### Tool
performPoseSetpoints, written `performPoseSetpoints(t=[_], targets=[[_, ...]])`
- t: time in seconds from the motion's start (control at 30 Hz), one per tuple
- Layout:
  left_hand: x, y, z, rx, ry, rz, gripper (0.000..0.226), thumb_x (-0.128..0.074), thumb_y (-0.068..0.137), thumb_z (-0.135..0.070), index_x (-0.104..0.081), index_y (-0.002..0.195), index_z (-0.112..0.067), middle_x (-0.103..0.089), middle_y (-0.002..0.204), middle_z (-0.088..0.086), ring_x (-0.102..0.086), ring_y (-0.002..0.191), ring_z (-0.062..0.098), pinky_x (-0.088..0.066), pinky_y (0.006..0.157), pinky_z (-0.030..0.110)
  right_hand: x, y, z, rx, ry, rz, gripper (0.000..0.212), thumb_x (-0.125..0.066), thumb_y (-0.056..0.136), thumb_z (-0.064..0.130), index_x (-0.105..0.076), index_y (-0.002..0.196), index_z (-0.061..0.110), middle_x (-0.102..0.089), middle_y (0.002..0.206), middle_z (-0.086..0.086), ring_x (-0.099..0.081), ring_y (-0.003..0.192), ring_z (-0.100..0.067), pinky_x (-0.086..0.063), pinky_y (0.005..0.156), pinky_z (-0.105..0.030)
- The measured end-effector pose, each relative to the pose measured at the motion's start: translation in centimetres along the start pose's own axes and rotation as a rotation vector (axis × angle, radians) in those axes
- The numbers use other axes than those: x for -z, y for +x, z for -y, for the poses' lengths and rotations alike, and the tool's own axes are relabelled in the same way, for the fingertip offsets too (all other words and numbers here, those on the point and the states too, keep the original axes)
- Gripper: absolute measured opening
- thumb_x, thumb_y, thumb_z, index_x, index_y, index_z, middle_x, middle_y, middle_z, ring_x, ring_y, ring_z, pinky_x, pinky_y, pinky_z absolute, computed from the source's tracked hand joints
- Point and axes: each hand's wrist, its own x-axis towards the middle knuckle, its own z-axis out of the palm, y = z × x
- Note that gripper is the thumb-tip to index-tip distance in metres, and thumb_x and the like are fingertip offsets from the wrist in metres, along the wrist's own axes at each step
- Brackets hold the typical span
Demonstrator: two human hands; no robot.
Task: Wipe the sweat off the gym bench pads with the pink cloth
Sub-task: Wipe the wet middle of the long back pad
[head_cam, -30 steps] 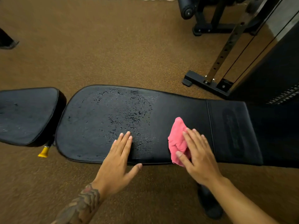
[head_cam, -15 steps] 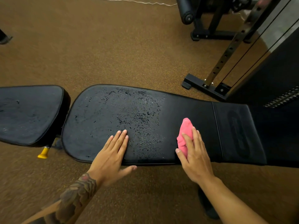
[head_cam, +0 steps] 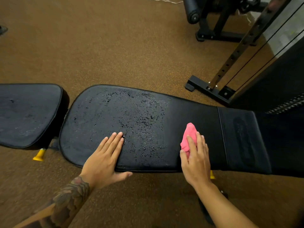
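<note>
**Pink cloth bunched at 3 o'clock on the long pad**

Pink cloth (head_cam: pixel 188 136) sits on the dry right part of the long back pad (head_cam: pixel 181 112), its narrow tip pointing to 12 o'clock. Its long axis runs across the pad, which itself runs from 9 to 3 o'clock. Your right hand (head_cam: pixel 195 160) covers its lower half, fingers (head_cam: pixel 191 143) together and curved over it, thumb pinching its side. Your left hand (head_cam: pixel 105 160) lies flat at 7 o'clock, fingers straight and together, thumb hanging off the near edge. Sweat droplets (head_cam: pixel 139 122) spread between your hands and up to the far edge. At 9 o'clock a narrow gap separates the seat pad (head_cam: pixel 28 114), which the frame cuts off. A machine base (head_cam: pixel 209 89) stands near at 1 o'clock. How much cloth lies under your palm is hidden, and the surface's right end fades into darkness.
</note>
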Motion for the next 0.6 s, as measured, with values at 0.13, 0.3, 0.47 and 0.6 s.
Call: performPoseSetpoints(t=[0.13,0.3,0.47,0.6], targets=[[-0.2,0.1,-0.1,0.002,0.003,-0.005,0.117,-0.046,0.073,-0.085,-0.036,0.145,0.007,-0.027,0.157,0.020,-0.023,0.146,0.034,-0.023,0.115,0.050,-0.9,0.5,2.8,-0.025,0.030,-0.031,0.055,-0.037,0.090,0.035,-0.050,0.137,0.010,-0.032,0.154,-0.015,-0.025,0.143,-0.033,-0.021,0.117,-0.049],[-0.3,0.0,0.0,0.006,-0.007,0.001,0.117,-0.043,0.074,-0.086,-0.034,0.146,0.006,-0.023,0.159,0.019,-0.020,0.148,0.032,-0.018,0.118,0.048,-2.3,0.6,7.0,0.089,0.036,0.015,0.055,-0.036,0.089,0.032,-0.052,0.135,0.008,-0.037,0.150,-0.017,-0.031,0.140,-0.036,-0.025,0.116,-0.050],[-0.4,0.0,0.2,-0.001,-0.026,-0.009,0.117,-0.044,0.073,-0.085,-0.033,0.146,0.006,-0.022,0.159,0.018,-0.019,0.148,0.032,-0.020,0.118,0.049,-3.3,-1.2,9.5,0.279,0.053,0.110,0.052,-0.040,0.091,0.028,-0.047,0.140,0.011,-0.033,0.154,-0.013,-0.024,0.144,-0.029,-0.018,0.120,-0.045],[-0.2,-0.1,0.1,0.000,-0.042,-0.018,0.117,-0.042,0.074,-0.085,-0.031,0.147,0.005,-0.021,0.159,0.017,-0.017,0.149,0.030,-0.020,0.118,0.049,-2.6,-4.0,7.9,0.373,0.028,0.189,0.049,-0.042,0.094,0.027,-0.046,0.141,0.013,-0.032,0.155,-0.010,-0.023,0.145,-0.027,-0.019,0.120,-0.042]])
